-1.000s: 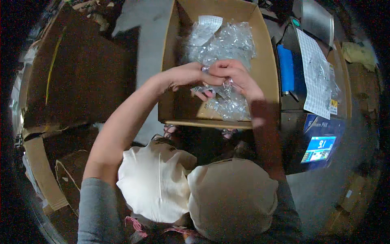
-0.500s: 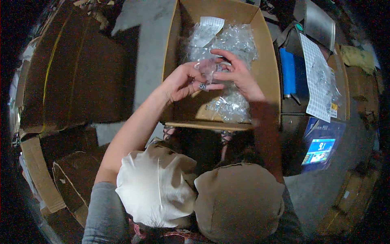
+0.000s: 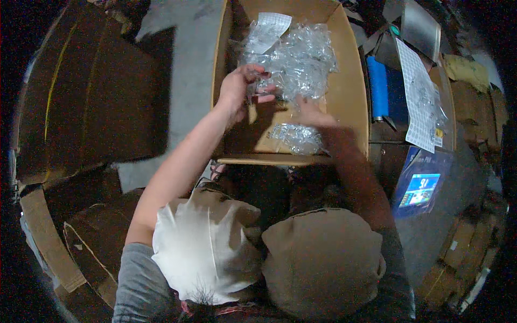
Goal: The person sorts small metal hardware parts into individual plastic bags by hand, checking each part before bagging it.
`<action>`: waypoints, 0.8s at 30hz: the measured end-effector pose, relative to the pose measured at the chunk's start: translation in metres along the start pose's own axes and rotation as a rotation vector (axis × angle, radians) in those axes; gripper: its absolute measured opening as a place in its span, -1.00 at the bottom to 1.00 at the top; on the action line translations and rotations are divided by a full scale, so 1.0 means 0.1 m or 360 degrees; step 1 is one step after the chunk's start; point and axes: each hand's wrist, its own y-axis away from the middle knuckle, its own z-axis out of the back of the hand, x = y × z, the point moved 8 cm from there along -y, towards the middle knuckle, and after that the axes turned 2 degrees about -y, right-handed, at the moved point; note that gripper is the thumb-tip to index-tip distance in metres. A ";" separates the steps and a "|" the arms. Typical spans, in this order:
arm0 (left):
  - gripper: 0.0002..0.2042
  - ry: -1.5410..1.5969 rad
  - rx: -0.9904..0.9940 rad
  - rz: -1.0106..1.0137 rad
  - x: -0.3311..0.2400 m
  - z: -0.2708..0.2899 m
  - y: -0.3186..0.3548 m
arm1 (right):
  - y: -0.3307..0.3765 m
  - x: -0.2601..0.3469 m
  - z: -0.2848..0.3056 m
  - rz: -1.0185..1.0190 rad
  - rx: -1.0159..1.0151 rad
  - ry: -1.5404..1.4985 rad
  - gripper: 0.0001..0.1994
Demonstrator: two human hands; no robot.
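My left hand (image 3: 239, 90) is over the left part of an open cardboard box (image 3: 347, 86), its fingers curled round a small clear plastic bag (image 3: 260, 86). What the bag contains is too small to make out. Lower and to the right, my right hand (image 3: 312, 112) is smeared by motion, so its fingers do not show clearly. It hovers between a large pile of clear plastic bags (image 3: 307, 59) at the back of the box and a smaller heap of bags (image 3: 299, 139) near the front flap. A white printed sheet (image 3: 273, 26) lies on the pile.
Right of the box are a blue roll (image 3: 379, 89), a white sheet with a grid pattern (image 3: 414, 91) and a device with a lit screen (image 3: 420, 190). A large brown carton (image 3: 97, 102) stands on the left. Grey floor (image 3: 191, 70) shows between carton and box.
My hands were together around a clear bag; now they are apart. The right hand has dropped down toward the front heap, and the left stays on the left side.
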 end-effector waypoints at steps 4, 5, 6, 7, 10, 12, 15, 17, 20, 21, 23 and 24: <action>-0.70 -0.0055 0.0085 0.0102 0.15 -0.08 -0.09 | -0.02 -0.07 -0.08 0.0241 -0.0128 0.0105 -0.28; -0.66 -0.0079 0.0125 0.0143 0.15 -0.09 -0.09 | -0.07 0.00 -0.08 0.0346 -0.0015 -0.0028 -0.34; -0.66 -0.0077 0.0126 0.0141 0.14 -0.09 -0.08 | -0.06 -0.02 -0.04 0.0346 -0.0015 -0.0025 -0.34; -0.66 -0.0094 0.0074 0.0133 0.13 -0.08 -0.08 | -0.06 -0.10 0.01 0.0264 0.0055 -0.0273 -0.46; -0.68 -0.0199 -0.0044 0.0077 0.09 -0.04 -0.01 | 0.01 -0.06 0.25 0.0268 0.0167 -0.0968 -0.66; -0.71 -0.0352 -0.0024 -0.0005 0.07 0.09 -0.07 | 0.10 0.17 0.53 0.0342 0.0202 -0.1408 -0.71; -0.70 -0.0644 -0.0091 -0.0187 0.02 0.24 -0.21 | 0.35 0.38 1.04 0.0317 0.0153 -0.1685 -0.68; -0.67 -0.0495 -0.0024 -0.0069 0.03 0.10 -0.16 | 0.44 0.52 1.20 0.0498 0.0400 -0.2211 -0.64; -0.61 -0.0383 0.0116 0.0144 -0.06 -0.16 0.09 | 0.59 0.76 1.26 0.0433 0.0532 -0.2323 -0.64; -0.59 -0.0405 0.0233 0.0237 -0.04 -0.27 0.15 | 0.58 0.79 1.21 0.0433 0.0532 -0.2318 -0.64; -0.57 -0.0378 0.0211 0.0201 0.01 -0.24 0.12 | 0.55 0.82 1.07 0.0384 0.0540 -0.2497 -0.65; -0.59 -0.0268 0.0153 0.0086 -0.01 -0.14 0.06 | 0.56 0.86 1.07 0.0388 0.0547 -0.2497 -0.65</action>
